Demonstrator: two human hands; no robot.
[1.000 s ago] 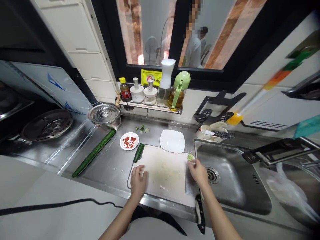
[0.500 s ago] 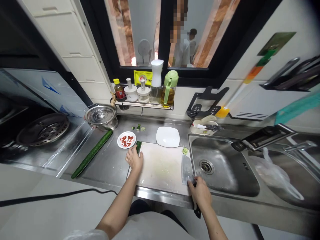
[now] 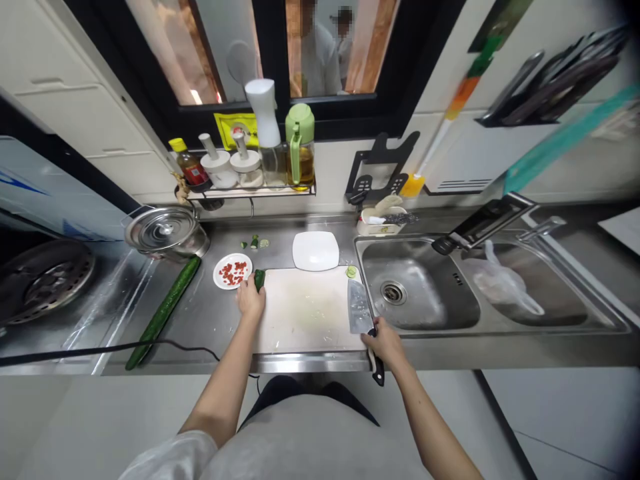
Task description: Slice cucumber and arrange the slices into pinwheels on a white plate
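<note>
My left hand (image 3: 251, 299) is at the left edge of the white cutting board (image 3: 305, 313), its fingers and thumb closed about the near end of a short cucumber piece (image 3: 259, 279). My right hand (image 3: 387, 343) is closed over the handle of a kitchen knife (image 3: 358, 307) at the board's front right corner. The broad blade lies flat on the board, and the black handle sticks out past the counter edge. Cucumber slices (image 3: 351, 272) rest above the blade. A long whole cucumber (image 3: 163, 313) lies on the counter to the left.
A plate of chopped red pieces (image 3: 233, 285), a white plate (image 3: 315, 251) and cucumber scraps (image 3: 255, 242) are behind the board. A lidded steel pot (image 3: 167, 233) stands left. The sink (image 3: 420, 293) is right; a plastic bag (image 3: 500, 283) lies in the second basin. A black cable (image 3: 130, 345) crosses the left.
The view has shifted, so the counter appears farther left and higher. Both hands keep their places at the board, the left by the cucumber piece and the right at the knife handle.
</note>
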